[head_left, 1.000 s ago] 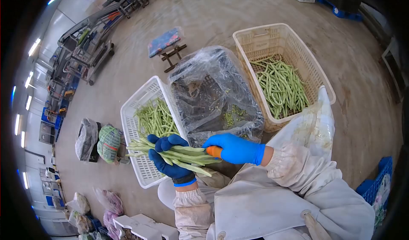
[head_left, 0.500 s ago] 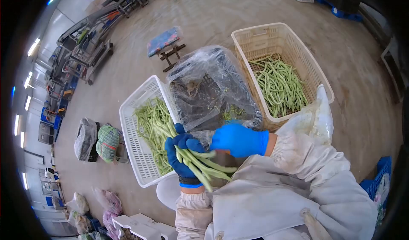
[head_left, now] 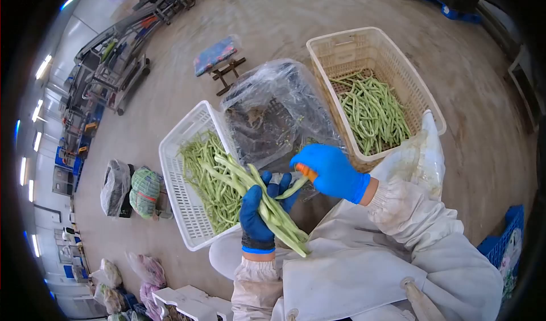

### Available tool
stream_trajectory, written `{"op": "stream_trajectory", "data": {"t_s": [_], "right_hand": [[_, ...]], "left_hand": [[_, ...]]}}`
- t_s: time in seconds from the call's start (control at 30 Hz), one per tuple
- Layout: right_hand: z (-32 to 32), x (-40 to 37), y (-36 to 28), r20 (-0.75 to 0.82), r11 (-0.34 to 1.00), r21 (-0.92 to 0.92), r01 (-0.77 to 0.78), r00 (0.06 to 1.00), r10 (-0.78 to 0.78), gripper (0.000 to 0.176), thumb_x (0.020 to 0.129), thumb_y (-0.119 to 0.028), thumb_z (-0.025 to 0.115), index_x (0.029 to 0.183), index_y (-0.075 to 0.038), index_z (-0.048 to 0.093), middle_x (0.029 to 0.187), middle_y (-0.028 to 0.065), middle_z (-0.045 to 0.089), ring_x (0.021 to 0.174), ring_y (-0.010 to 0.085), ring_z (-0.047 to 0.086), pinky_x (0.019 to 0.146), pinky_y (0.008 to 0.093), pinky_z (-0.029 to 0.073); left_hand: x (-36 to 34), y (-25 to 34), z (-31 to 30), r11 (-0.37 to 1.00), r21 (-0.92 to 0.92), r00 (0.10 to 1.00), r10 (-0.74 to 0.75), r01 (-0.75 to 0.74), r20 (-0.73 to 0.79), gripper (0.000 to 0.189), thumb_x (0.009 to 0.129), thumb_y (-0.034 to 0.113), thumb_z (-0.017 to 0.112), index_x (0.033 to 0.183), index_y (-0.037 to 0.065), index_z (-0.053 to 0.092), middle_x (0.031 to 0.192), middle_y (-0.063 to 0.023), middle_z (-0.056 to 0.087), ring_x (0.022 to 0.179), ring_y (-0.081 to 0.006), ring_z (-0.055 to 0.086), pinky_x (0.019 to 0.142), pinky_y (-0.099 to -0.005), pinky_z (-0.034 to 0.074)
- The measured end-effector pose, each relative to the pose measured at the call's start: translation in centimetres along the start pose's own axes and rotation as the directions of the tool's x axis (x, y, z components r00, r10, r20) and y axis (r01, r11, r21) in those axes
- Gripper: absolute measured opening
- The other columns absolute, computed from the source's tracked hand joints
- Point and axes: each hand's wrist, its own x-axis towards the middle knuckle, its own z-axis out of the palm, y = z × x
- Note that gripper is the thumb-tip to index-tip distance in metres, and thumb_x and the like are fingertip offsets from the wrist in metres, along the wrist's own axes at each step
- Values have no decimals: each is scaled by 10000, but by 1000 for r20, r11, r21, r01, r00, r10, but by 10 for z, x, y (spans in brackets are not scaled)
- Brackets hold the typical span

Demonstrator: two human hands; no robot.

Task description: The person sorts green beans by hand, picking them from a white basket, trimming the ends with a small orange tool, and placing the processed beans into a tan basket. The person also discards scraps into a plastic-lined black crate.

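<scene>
Over the white basket, left hand clutches green beans.

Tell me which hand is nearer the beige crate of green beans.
Right. The right hand, holding an orange-handled tool, is just below the beige crate, at its near corner; the left hand, gripping a bunch of beans, is lower and further left, by the white crate.

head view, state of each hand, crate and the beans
left hand in dark blue glove, closed around bundle of green beans
right hand in bright blue glove, closed on small orange tool
white slotted plastic crate, open, partly filled with beans
beige slotted plastic crate, open, partly filled with beans
crate lined with clear plastic film, nearly empty, few scraps
</scene>
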Motion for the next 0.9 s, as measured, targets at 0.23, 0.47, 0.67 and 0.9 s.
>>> {"op": "stream_trajectory", "data": {"t_s": [0.23, 0.47, 0.67, 0.9], "right_hand": [[5, 9, 2, 110, 994, -104, 43, 993, -32, 159, 816, -117, 571, 963, -75, 614, 781, 115, 584, 690, 316, 581, 604, 406, 467], [-1, 31, 23, -292, 993, 108, -46, 954, 76, 328, 767, -24, 584, 1095, -32, 567, 945, 161, 579, 823, 343, 594, 680, 407, 474], [1, 12, 60, 10, 786, -570, -237, 955, 295, 405, 802, -64, 536, 1189, 35, 465, 1080, 240, 512, 881, 366, 579, 711, 430, 485], [10, -19, -25, 307, 808, 367, -461, 880, 363, 190, 835, -190, 589, 936, -36, 636, 802, 135, 646, 659, 254, 602, 635, 353, 467]], "left_hand": [[0, -6, -4, 969, 200, 986, -125, 144, -108, 378, 856, 215, 559, 1175, 21, 497, 1020, -149, 601, 986, -287, 581, 743, -395, 530], [3, -10, -12, 993, 114, 999, -13, 10, 31, 341, 915, 254, 476, 1181, 49, 533, 1354, -182, 419, 1221, -297, 445, 752, -341, 521], [16, 7, -21, 966, 103, 963, 246, -235, -111, 352, 930, 271, 463, 1201, 51, 509, 1297, -159, 478, 1171, -269, 489, 847, -375, 492], [22, 16, -36, 870, 150, 859, 489, -470, -152, 369, 934, 278, 471, 1228, 54, 471, 1256, -132, 515, 1153, -251, 501, 935, -413, 445]]}}
